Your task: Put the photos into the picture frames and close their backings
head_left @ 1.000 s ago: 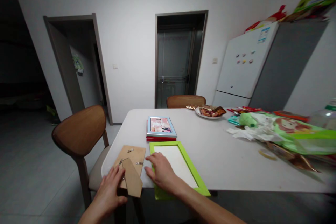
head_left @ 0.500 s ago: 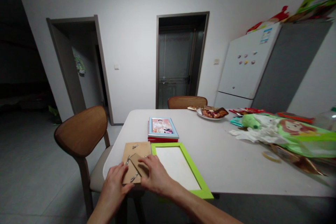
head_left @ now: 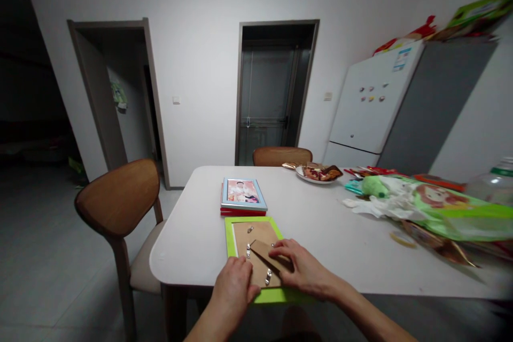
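Note:
A brown picture frame backing board (head_left: pixel 240 232) with metal clips and a fold-out stand flap (head_left: pixel 266 252) lies over the opening of a lime-green picture frame (head_left: pixel 230 240), near the table's front edge. My left hand (head_left: pixel 234 283) grips the board's lower left edge, fingers bent and thumb by the bottom border. On the other side my right hand (head_left: pixel 298 267) holds the board by its right edge and the flap, which is tilted up a little. Whether the board sits fully inside the border, I cannot tell. Just beyond is a light-blue framed photo (head_left: pixel 243 192) on a red frame (head_left: pixel 240 212).
On the white table (head_left: pixel 192 224), a plate of food (head_left: pixel 320 173) stands at the back. A green bag (head_left: pixel 449 206), crumpled tissues (head_left: pixel 372 207) and a plastic jar (head_left: pixel 495 181) fill the right side. A wooden chair (head_left: pixel 120 197) stands at left, another (head_left: pixel 282 156) behind.
Both hands have moved right with the backing board, from beside the green frame to over it. The board now covers the white panel inside the frame. The view has shifted slightly.

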A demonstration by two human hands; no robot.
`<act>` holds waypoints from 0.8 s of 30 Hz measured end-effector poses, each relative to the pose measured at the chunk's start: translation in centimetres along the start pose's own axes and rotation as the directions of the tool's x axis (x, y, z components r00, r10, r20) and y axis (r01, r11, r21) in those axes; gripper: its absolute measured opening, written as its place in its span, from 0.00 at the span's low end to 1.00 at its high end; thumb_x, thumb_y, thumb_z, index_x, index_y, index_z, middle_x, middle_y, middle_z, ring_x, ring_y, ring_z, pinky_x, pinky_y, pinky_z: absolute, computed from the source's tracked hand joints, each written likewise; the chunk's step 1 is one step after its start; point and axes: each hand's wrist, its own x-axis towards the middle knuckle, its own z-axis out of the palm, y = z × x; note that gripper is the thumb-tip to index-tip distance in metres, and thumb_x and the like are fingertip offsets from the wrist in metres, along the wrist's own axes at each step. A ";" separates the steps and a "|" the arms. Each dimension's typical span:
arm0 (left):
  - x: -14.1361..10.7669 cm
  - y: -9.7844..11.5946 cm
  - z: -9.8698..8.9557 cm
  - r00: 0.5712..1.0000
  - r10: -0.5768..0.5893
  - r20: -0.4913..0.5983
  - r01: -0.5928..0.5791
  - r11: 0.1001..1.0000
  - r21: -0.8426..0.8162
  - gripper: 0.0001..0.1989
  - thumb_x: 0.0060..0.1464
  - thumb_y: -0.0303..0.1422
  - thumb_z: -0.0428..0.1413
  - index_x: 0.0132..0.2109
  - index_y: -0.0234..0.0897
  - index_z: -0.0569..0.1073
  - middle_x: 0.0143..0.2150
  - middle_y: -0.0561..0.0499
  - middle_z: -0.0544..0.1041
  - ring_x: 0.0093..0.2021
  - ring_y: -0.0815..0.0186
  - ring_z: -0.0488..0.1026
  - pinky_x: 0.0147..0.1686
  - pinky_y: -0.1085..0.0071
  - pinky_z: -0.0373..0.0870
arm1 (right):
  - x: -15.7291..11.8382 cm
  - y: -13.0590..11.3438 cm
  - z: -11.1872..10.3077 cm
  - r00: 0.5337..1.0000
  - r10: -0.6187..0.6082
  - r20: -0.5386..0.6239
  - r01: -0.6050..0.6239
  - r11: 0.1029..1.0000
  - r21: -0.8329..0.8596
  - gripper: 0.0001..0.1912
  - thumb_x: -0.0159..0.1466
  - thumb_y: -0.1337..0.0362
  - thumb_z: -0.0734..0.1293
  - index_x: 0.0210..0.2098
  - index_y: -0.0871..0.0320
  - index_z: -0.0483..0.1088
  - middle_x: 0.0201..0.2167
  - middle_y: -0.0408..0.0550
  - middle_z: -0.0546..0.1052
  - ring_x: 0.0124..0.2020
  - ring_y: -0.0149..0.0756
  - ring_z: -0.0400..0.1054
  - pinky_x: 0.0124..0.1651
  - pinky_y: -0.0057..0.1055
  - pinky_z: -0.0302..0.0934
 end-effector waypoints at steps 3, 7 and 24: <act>0.1 -0.3 0.2 1.000 -0.003 -0.001 0.003 1.000 0.011 0.07 0.48 0.26 0.48 0.36 0.36 0.68 0.39 0.48 0.72 0.42 0.62 0.65 0.43 0.67 0.62 | 0.4 0.3 0.7 1.000 -0.027 -0.008 0.027 1.000 -0.012 0.21 0.45 0.70 0.60 0.40 0.59 0.70 0.42 0.51 0.67 0.44 0.37 0.60 0.50 0.31 0.52; -0.5 -0.5 0.2 1.000 0.010 -0.012 -0.010 1.000 0.008 0.08 0.49 0.29 0.48 0.38 0.35 0.69 0.46 0.46 0.69 0.47 0.62 0.63 0.49 0.65 0.57 | 0.5 0.1 1.4 0.997 -0.078 -0.010 0.077 0.996 -0.038 0.23 0.43 0.72 0.60 0.39 0.58 0.70 0.43 0.51 0.67 0.45 0.38 0.58 0.50 0.31 0.51; -1.4 -3.5 0.8 0.994 0.098 -0.039 -0.102 0.988 -0.114 0.22 0.39 0.31 0.58 0.45 0.38 0.64 0.51 0.43 0.67 0.54 0.59 0.59 0.55 0.52 0.45 | 1.2 -0.8 3.0 0.997 -0.068 -0.031 0.060 0.980 -0.192 0.23 0.45 0.71 0.59 0.41 0.55 0.69 0.42 0.49 0.67 0.43 0.38 0.58 0.45 0.31 0.51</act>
